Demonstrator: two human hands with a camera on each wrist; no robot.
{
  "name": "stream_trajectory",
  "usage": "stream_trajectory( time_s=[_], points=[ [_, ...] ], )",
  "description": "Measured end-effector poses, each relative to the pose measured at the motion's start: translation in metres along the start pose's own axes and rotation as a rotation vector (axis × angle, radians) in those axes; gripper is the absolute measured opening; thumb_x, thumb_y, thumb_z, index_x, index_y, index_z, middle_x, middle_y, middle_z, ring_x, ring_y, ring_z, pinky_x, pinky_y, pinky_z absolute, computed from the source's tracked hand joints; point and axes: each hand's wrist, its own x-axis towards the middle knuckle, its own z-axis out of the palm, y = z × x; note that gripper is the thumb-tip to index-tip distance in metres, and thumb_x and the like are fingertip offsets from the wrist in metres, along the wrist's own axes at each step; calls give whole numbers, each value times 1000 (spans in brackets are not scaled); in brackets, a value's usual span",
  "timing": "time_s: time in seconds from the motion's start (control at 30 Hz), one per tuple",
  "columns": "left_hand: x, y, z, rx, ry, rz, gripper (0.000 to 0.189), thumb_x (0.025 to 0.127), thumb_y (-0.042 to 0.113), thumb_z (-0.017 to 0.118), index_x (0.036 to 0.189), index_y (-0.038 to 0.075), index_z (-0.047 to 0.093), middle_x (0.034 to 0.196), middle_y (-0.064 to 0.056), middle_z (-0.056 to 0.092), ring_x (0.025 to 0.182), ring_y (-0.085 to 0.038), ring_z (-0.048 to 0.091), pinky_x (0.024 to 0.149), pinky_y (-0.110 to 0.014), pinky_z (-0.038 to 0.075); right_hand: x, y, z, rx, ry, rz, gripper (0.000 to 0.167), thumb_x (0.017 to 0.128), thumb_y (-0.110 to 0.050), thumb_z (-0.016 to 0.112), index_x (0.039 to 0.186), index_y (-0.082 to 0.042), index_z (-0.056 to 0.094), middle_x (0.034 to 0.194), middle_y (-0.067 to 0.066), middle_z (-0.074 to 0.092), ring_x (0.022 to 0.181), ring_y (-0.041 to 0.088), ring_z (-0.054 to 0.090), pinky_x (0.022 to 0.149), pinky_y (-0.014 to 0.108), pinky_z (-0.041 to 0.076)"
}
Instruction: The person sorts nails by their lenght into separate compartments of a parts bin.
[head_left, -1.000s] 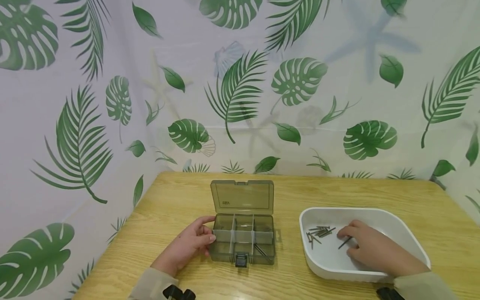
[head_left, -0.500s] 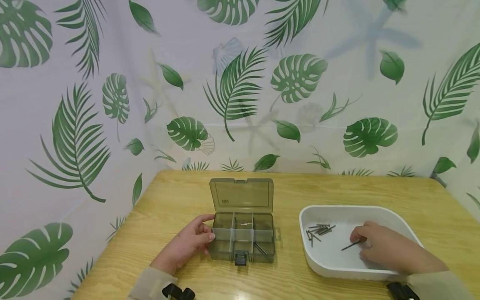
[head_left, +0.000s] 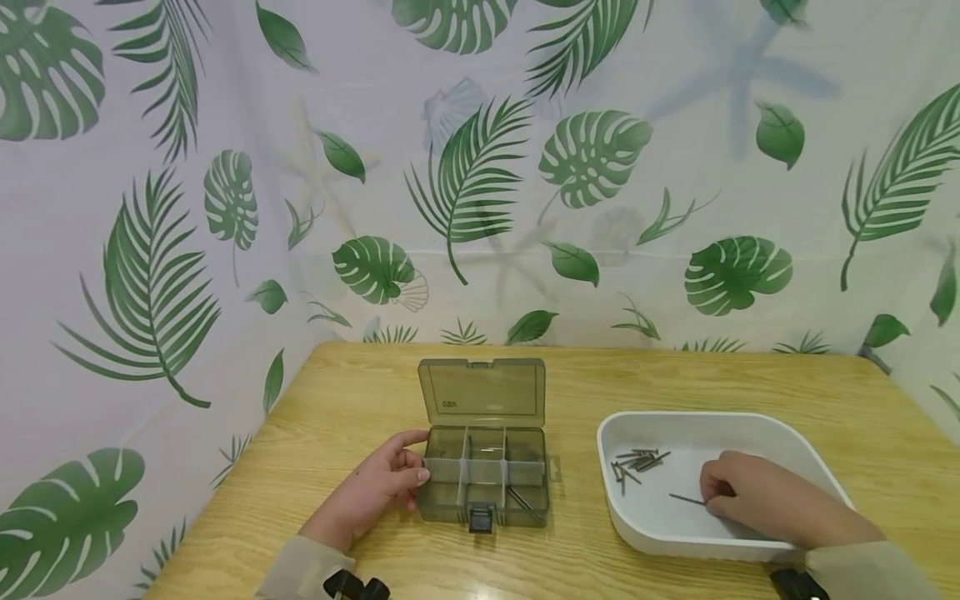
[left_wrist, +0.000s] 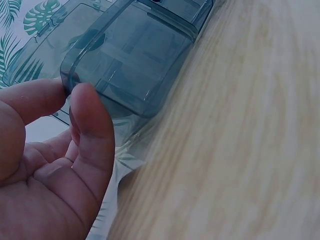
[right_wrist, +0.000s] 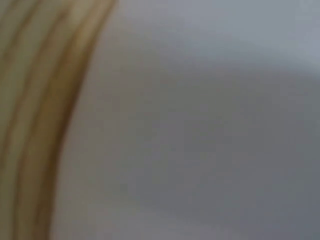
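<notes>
Two hands work; the right hand (head_left: 753, 493) pinches one nail (head_left: 686, 499) at thumb and index finger, its shaft projecting left of the fingertips; contact with the floor of the white tray (head_left: 686, 546) beneath cannot be told; loose nails (head_left: 639, 461) lie left of and beyond these fingers; the left hand (head_left: 384, 479) grips the open compartment box (head_left: 442, 512) by thumb and index finger, its lid (head_left: 483, 393) beyond the fingertips

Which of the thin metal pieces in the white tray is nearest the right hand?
The lone piece pointing left from the fingertips of the right hand; the other pieces lie clustered toward the left side of the white tray.
</notes>
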Motion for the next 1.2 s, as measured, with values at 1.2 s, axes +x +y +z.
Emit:
stream_trajectory(
  time_s=[1.2],
  points=[
    [0,-1,1,4,8,1,66,102,15,64,158,7,29,103,-11,51,73,-18,52,65,-33,54,3,-91,-10,113,276,-248,14,97,-11,63,103,-21,71,72,-15,52,65,3,46,63,26,42]
  ],
)
